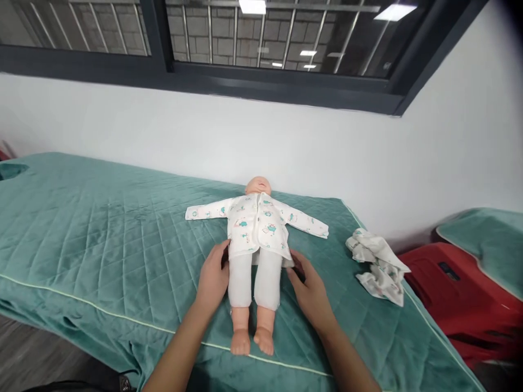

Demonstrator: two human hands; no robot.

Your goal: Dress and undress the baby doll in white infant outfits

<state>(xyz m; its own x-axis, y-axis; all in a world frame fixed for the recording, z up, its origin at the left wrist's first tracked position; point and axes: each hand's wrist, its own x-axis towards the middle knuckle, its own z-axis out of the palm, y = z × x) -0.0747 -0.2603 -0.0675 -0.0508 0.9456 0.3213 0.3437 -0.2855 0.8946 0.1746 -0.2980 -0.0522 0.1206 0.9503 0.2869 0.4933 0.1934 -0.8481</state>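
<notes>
A baby doll (265, 321) lies on its back, its head toward the wall and its bare feet toward me. It wears a white long-sleeved baby shirt (244, 226) with a small coloured print, both sleeves spread out sideways. White cloth covers its legs down to the shins. My left hand (213, 276) is closed at the left side of the shirt's hem, by the doll's hip. On the other side, my right hand (311, 294) pinches the right corner of the hem. Fingertips of both hands are partly hidden by the cloth.
A green quilted cover (122, 234) spreads beneath the doll. To the right lies a crumpled printed white garment (378, 267). Beyond the bed's right edge stands a red plastic object (461, 294) partly under green fabric. A white wall (183, 130) and a barred window (265, 38) are behind.
</notes>
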